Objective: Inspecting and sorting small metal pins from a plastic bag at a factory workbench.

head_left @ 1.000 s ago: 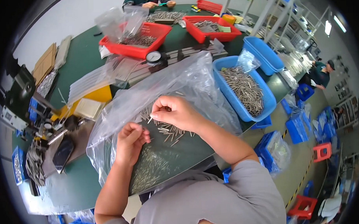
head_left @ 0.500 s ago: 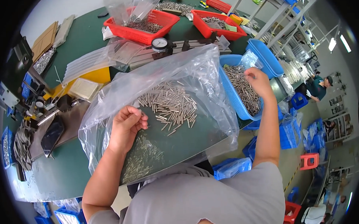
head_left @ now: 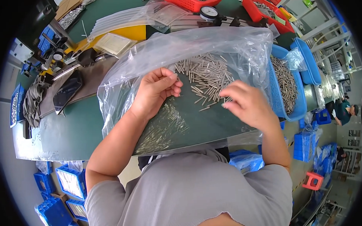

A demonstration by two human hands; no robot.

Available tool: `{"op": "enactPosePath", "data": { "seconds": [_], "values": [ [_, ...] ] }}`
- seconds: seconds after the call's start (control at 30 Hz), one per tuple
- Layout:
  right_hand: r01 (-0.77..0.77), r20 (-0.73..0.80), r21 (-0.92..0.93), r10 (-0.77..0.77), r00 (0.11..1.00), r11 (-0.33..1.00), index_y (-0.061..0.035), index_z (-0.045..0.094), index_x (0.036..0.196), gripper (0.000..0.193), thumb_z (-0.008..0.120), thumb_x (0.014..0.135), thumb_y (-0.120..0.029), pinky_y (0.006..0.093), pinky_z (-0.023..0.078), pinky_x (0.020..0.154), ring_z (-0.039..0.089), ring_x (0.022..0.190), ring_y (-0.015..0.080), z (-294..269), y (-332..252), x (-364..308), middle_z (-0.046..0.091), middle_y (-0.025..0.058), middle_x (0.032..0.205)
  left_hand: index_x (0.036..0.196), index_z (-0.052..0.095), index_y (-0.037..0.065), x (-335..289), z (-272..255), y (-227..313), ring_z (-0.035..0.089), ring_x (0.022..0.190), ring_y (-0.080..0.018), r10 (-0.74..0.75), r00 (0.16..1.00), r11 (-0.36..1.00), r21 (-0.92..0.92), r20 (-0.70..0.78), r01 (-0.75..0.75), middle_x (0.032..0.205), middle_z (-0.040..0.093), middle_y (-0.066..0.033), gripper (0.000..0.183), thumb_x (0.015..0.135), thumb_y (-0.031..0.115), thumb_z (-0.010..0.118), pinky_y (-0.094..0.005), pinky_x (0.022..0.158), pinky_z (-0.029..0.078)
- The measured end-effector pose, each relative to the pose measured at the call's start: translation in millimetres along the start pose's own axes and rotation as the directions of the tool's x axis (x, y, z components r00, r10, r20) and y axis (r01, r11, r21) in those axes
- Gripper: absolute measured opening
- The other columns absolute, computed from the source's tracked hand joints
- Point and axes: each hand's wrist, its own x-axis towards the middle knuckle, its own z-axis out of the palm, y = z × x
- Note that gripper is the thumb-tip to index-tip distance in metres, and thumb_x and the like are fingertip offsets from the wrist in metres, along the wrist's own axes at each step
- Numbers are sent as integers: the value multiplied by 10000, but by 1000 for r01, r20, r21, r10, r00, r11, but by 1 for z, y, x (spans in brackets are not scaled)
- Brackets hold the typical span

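Small metal pins (head_left: 209, 74) lie in a loose pile on a clear plastic bag (head_left: 128, 81) spread over the green table. My left hand (head_left: 158, 92) is at the pile's left edge, fingers curled and thumb pressed to the index finger. The small grey tip of a pin shows at that pinch; the rest is hidden by the fingers. Over the right edge of the pile hovers my right hand (head_left: 250, 106), its thumb and fingers apart, slightly blurred. To its right stands a blue basket (head_left: 275, 94) filled with more pins.
Two red baskets (head_left: 193, 5) with metal parts stand at the back. A dial gauge (head_left: 208, 12) sits before them. Another blue basket (head_left: 311, 70) is at the far right. On the left are a black tablet-like object (head_left: 68, 91) and a measuring stand (head_left: 53, 57).
My right hand has left the blue basket and moved left to the pin pile, its fingers now parted. My left hand keeps its pinch beside the pile. The whole view has shifted.
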Motion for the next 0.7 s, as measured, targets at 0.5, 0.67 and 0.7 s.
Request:
{"op": "enactPosePath", "data": {
  "seconds": [0.5,0.67,0.7],
  "values": [
    [147,34,26,-148,988,989,-125,644,956,220,693,742,-112,366,497,655,608,756,275,52,3,62,559,68,910,885,569,36,2,-4,4,592,700,-152,21,1000,1000,-23,-19,-21,833,631,-99,79,910,105,539,-277,675,486],
    [135,173,-106,-116,978,985,-90,623,873,165,694,724,-106,404,478,668,599,776,310,47,-8,86,551,90,858,885,577,37,2,-4,3,592,710,-156,40,997,996,-75,-61,-45,836,631,-102,78,906,99,535,-285,688,491],
    [136,164,-101,-118,979,986,-90,623,873,165,694,724,-106,404,478,668,599,776,310,48,-8,89,551,90,858,887,578,34,2,-4,2,594,708,-162,46,996,995,-86,-73,-53,835,630,-103,75,904,95,536,-286,684,489]
  ]
}}
